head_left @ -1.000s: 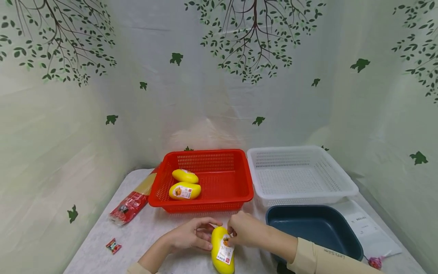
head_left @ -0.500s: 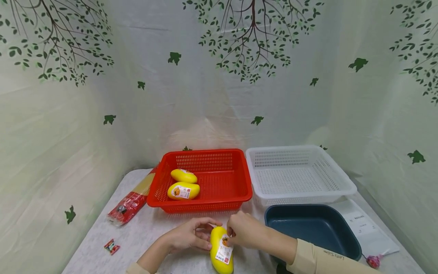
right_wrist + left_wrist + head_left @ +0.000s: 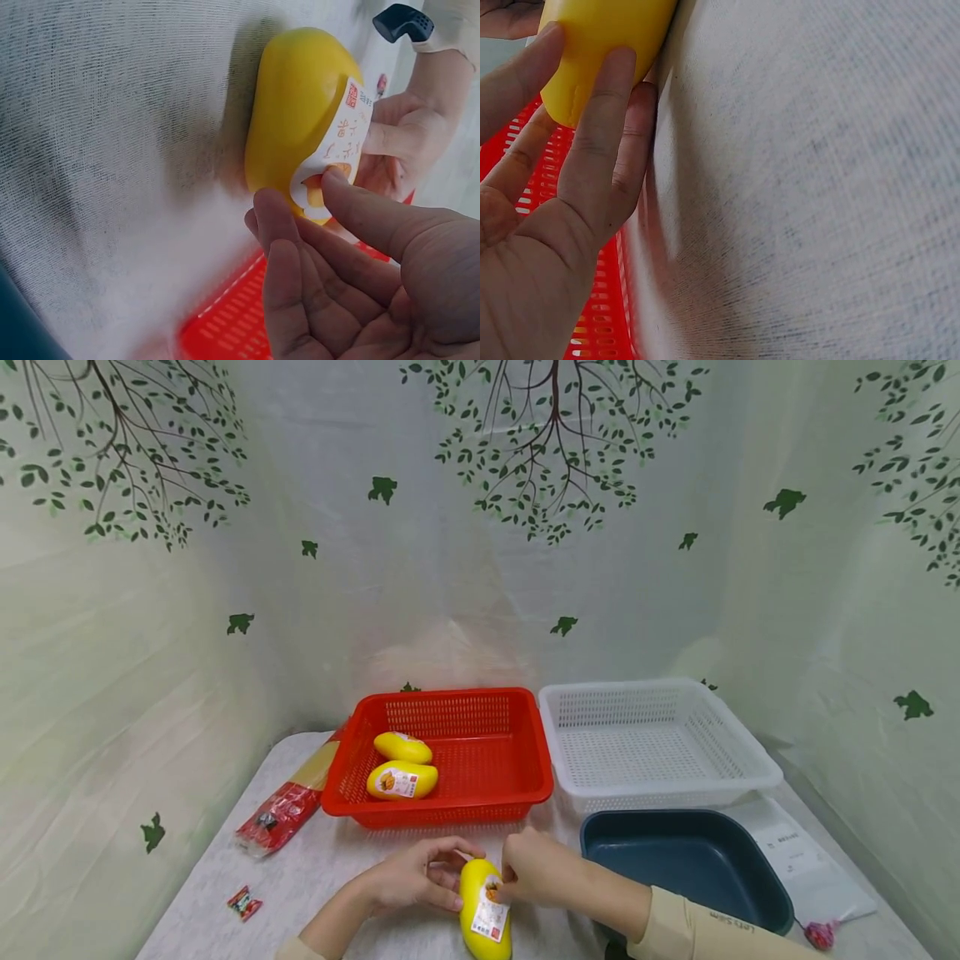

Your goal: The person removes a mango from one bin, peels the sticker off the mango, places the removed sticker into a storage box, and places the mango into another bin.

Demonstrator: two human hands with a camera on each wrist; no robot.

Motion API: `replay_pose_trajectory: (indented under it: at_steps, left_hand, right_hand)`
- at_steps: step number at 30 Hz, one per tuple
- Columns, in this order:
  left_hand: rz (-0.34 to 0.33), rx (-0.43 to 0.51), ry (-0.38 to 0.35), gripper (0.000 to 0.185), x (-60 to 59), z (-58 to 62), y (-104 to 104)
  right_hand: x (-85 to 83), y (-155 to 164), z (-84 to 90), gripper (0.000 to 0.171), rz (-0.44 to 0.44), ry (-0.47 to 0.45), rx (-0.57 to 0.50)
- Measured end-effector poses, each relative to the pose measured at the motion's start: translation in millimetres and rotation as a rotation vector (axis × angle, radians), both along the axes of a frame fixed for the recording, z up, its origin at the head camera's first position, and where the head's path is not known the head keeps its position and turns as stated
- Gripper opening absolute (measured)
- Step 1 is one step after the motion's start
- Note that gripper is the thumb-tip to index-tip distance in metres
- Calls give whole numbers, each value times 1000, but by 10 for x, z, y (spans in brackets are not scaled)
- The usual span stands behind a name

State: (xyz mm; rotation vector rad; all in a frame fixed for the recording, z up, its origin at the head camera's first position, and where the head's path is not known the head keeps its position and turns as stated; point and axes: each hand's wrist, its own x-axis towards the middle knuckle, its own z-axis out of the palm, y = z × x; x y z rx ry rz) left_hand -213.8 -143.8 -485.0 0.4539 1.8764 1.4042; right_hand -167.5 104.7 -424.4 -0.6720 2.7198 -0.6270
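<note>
A yellow mango-shaped piece [image 3: 472,935] with a white printed label [image 3: 490,914] stands lengthwise on the table before me. My left hand [image 3: 416,877] holds its left side near the far end; in the left wrist view its fingertips lie against the smooth yellow surface [image 3: 604,37]. From the right, my right hand [image 3: 543,870] pinches the far end. Its thumb [image 3: 352,199] presses on the picture end of the label in the right wrist view, with the other fingers curled close by the yellow end. Two similar yellow mango-shaped pieces [image 3: 402,780] lie in the red basket [image 3: 480,814].
Behind the hands stands the red basket, with a white basket [image 3: 660,793] to its right. A dark blue tray [image 3: 675,852] sits by my right forearm, over a white packet [image 3: 802,860]. A red packet [image 3: 281,814] and a small wrapped sweet [image 3: 245,902] lie left.
The right hand has shifted very slightly at the far end of the mango-shaped piece. The left hand keeps its place.
</note>
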Motion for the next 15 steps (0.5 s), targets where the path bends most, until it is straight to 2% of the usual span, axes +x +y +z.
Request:
replay_pose_trajectory:
  at_steps: [7,15]
  left_hand:
    - [8,5,-3,59,10,-3,7]
    - [-18,20,-16,59,-22,7,4]
  right_hand:
    - [9,-7,-2,15,-18,-11,-10]
    - [17,3,-4,16,-10,-13,-25]
